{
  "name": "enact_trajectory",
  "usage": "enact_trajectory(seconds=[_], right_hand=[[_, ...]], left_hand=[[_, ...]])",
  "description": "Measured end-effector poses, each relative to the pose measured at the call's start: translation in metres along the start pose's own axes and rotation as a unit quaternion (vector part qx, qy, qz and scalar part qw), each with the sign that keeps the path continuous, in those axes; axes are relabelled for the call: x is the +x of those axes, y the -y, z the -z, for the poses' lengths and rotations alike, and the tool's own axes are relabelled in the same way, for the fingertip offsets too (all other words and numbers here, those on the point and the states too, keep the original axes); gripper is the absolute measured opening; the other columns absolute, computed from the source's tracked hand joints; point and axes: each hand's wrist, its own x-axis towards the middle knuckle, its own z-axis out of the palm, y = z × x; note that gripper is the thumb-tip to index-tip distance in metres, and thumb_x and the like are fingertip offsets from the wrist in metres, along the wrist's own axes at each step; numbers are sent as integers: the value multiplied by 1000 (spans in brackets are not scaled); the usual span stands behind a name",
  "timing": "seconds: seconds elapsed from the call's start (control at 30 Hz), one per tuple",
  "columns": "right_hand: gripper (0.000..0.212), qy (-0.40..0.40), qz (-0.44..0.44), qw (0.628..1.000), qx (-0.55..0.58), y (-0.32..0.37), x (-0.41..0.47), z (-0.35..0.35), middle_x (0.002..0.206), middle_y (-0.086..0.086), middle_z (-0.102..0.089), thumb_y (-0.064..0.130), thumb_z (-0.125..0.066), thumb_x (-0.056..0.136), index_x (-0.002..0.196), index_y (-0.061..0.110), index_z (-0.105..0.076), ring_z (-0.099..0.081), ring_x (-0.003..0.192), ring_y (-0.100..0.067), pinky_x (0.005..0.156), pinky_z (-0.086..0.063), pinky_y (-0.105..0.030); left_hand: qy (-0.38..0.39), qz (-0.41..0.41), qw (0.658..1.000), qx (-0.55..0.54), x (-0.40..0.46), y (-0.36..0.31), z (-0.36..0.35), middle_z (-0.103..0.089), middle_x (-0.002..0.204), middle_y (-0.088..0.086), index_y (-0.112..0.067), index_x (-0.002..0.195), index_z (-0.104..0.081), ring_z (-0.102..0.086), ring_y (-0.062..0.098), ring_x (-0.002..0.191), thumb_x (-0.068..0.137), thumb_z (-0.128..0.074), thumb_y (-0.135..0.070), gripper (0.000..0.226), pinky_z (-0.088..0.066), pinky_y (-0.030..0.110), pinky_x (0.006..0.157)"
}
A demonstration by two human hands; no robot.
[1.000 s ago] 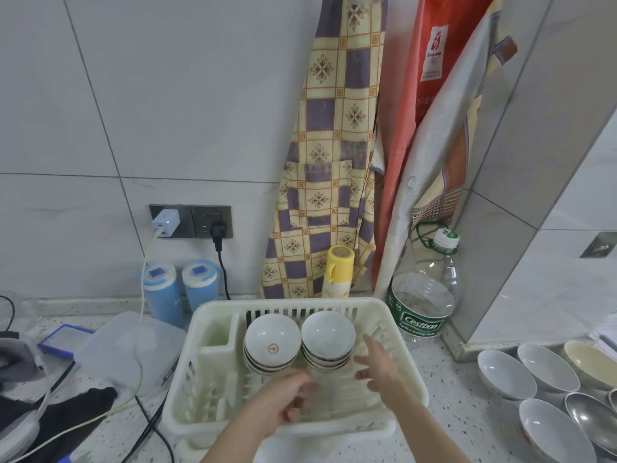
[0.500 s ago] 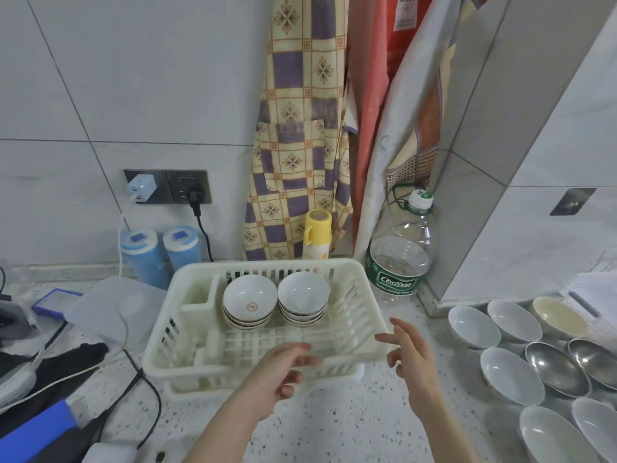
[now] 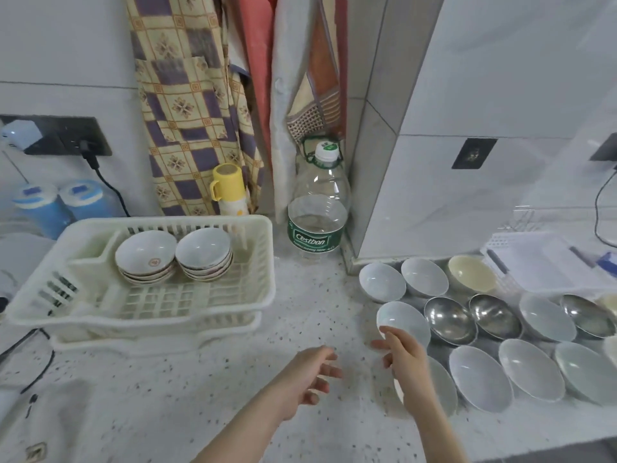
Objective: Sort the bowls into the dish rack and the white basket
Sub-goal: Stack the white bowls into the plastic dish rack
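The white basket [image 3: 263, 259] sits on the speckled counter [image 3: 300, 295] at left, a slatted plastic tray with a raised rim. Inside, against its far wall, stand 2 stacks of small bowls: the left stack [image 3: 146, 257], whose top bowl is white with a red mark at its centre, and the right stack [image 3: 203, 253], white inside with dark patterned rims showing below. The 2 stacks touch side by side.

At right, loose bowls lie in rows on the counter. The far row holds 2 white bowls [image 3: 382, 282] and 1 cream bowl [image 3: 470, 274]. The middle row mixes white bowls with steel bowls [image 3: 449, 320]. The near row is white.

The right hand [image 3: 405, 354] is over the counter's right part, fingers loosely spread, fingertips at the near rim of a white bowl [image 3: 402, 320]; this grip is wide and holds nothing. The left hand [image 3: 309, 372] hovers above bare counter, fingers relaxed and slightly curled, holding nothing.

A clear plastic bottle [image 3: 317, 208] with a green label stands behind, beside the wall corner.
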Motion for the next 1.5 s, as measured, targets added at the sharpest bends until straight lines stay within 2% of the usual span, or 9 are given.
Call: enact_trajectory(seconds=[0.1, 0.27, 0.37, 0.73, 0.9, 1.03, 1.13, 1.27, 1.5], right_hand=[[19, -4, -6, 1000, 7, -9, 10, 32, 78, 3, -76, 15, -51, 96, 100, 22, -69, -48, 48, -9, 48, -38, -16], [21, -4, 0, 1000, 8, -13, 27, 69, 84, 7, -75, 14, -52, 94, 104, 23, -68, -53, 61, -13, 60, -41, -23], [23, -12, 10, 1000, 12, -15, 35, 83, 82, 9, -67, 12, -54, 93, 111, 19, -67, -55, 72, -11, 65, -42, -23], [23, -12, -5, 1000, 29, -25, 49, 112, 67, 10, -61, 12, -55, 91, 108, 22, -67, -52, 61, -10, 60, -42, -22], [23, -14, -5, 999, 32, -25, 54, 116, 91, 3, -74, 11, -53, 92, 108, 22, -65, -51, 65, -14, 62, -42, -27], [20, -7, -33, 999, 13, -28, 56, 111, 73, -4, -75, 17, -53, 93, 93, 10, -71, -48, 57, -13, 55, -38, -26], [38, 23, -115, 993, -23, -32, 55, 103, 63, -9, -73, 33, -54, 93, 83, 0, -71, -41, 44, -12, 43, -34, -22], [44, 80, -209, 974, -34, -37, 54, 89, 72, -14, -75, 45, -53, 94, 99, 2, -62, -38, 44, -14, 33, -27, -20], [26, 42, -214, 976, 22, -35, 60, 63, 97, -17, -71, 33, -51, 96, 116, 16, -49, -53, 49, -18, 33, -26, -18]], left_hand=[[-2, -1, 997, 76, 8, 15, -42, -69, 107, 2, -26, 118, -53, -57, 10, 58, 88, -50, -47, 36, -31, 20, 46], [0, 8, 988, 156, 25, 28, -96, -63, 113, -4, -36, 150, -20, -61, 11, 65, 80, -51, -65, 82, -36, 20, 48], [-2, -2, 990, 144, 35, 33, -120, -60, 117, -2, -32, 154, -14, -62, 11, 63, 87, -50, -59, 80, -38, 18, 47], [-9, -43, 996, 75, 46, 47, -144, -74, 86, 11, -27, 112, -54, -59, 16, 51, 84, -50, -13, 32, -37, 24, 42], [-70, -40, 996, 25, 41, 54, -123, -75, 72, 17, -14, 105, -63, -47, 14, 40, 85, -50, -7, 25, -26, 20, 40], [-121, -57, 991, -18, 32, 53, -96, -74, 72, 22, -7, 101, -65, -42, 14, 37, 86, -49, -6, 22, -25, 19, 39], [-159, -78, 983, -51, 29, 49, -81, -74, 72, 22, -10, 104, -65, -43, 14, 38, 87, -50, -5, 23, -26, 18, 39], [-181, -101, 975, -86, 26, 44, -71, -74, 74, 23, -12, 106, -64, -42, 14, 40, 88, -49, -3, 25, -25, 19, 38], [-184, -116, 969, -118, 19, 40, -54, -75, 77, 23, -12, 107, -63, -41, 14, 39, 87, -50, -3, 26, -25, 20, 38]])
